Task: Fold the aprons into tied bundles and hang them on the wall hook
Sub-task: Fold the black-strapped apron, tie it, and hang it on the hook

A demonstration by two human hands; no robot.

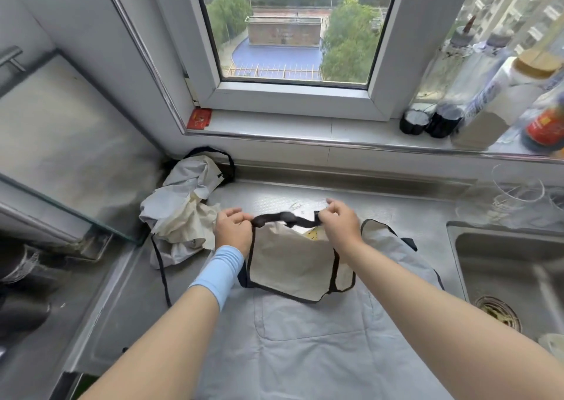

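Observation:
A pale grey apron [308,335] with black trim lies spread on the steel counter, its cream-coloured top part [293,262] folded back over it. My left hand [233,228] and my right hand [338,222] each pinch an end of the apron's black strap [283,219], which stretches between them just above the fold. A second apron [183,210], grey and cream, sits crumpled at the back left corner of the counter, with a black strap trailing down beside it. No wall hook is in view.
A steel sink [512,265] with a drain lies to the right. Clear glasses [518,195] stand behind it. Bottles and jars [488,94] line the window sill. A glass stove panel [61,143] rises at the left.

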